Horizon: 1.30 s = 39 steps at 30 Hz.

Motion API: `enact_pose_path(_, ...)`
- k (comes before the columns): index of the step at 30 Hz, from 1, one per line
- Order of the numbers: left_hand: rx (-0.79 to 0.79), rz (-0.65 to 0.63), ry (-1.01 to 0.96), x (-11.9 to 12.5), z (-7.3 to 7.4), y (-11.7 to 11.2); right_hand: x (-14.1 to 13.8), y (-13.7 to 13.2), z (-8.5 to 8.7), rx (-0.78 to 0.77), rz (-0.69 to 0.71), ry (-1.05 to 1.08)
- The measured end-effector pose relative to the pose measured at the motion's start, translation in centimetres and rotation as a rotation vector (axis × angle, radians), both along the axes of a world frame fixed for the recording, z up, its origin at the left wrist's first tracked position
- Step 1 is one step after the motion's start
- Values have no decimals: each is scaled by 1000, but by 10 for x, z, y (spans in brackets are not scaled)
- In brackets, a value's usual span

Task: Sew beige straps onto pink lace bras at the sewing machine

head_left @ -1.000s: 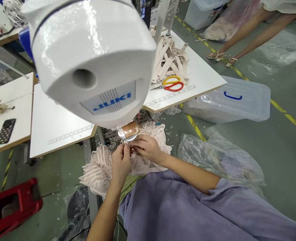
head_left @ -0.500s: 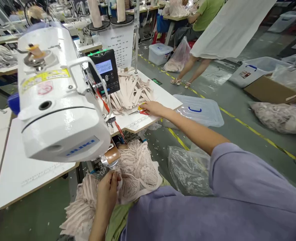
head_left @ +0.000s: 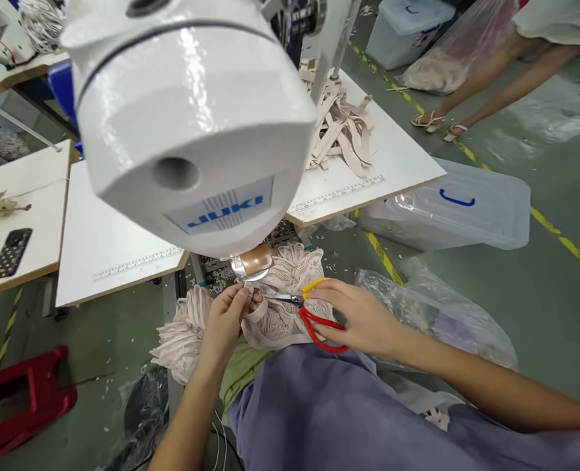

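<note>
My right hand (head_left: 351, 314) grips a pair of scissors (head_left: 314, 314) with one yellow and one red handle; the blades point left toward my other hand. Pinched in my left hand (head_left: 228, 314) is the edge band of a pale pink lace bra (head_left: 283, 320), which lies over my lap. The scissor tips are close to that band; whether they touch it I cannot tell. Just above the hands is the copper-coloured guard (head_left: 256, 260) under the head of a white sewing machine (head_left: 196, 131). More gathered lace pieces (head_left: 184, 337) hang left of the bra.
Pale straps (head_left: 344, 131) lie piled on the white table (head_left: 393, 154) at the right. A lidded clear bin (head_left: 457, 203) and plastic bags (head_left: 437, 307) are on the floor. A phone (head_left: 11, 253) rests on the left table. Another person's legs (head_left: 501, 85) show at upper right.
My right hand has picked up the scissors from the table and brought them down to the bra. My left hand keeps its hold on the band. The view has tilted down and closer.
</note>
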<state>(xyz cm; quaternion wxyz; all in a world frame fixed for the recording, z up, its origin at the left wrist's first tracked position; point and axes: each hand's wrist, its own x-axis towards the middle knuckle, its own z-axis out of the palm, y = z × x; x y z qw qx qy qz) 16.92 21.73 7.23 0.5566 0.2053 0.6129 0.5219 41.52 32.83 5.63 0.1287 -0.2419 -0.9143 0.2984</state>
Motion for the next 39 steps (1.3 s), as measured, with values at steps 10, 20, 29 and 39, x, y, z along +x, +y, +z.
enact_pose_path(10, -33, -99, 286, 2, 7, -2, -36, 2, -10, -119, 51, 70)
enact_pose_path(20, -22, -147, 417, -6, 14, -7, -29, -13, -19, -254, -16, 148)
enact_pose_path(29, -64, -193, 440, -13, 15, -7, -46, -6, -15, -319, 37, 143)
enact_pose_path(39, -59, -64, 524, -16, 13, -7, -12, 5, -25, -316, -112, 52)
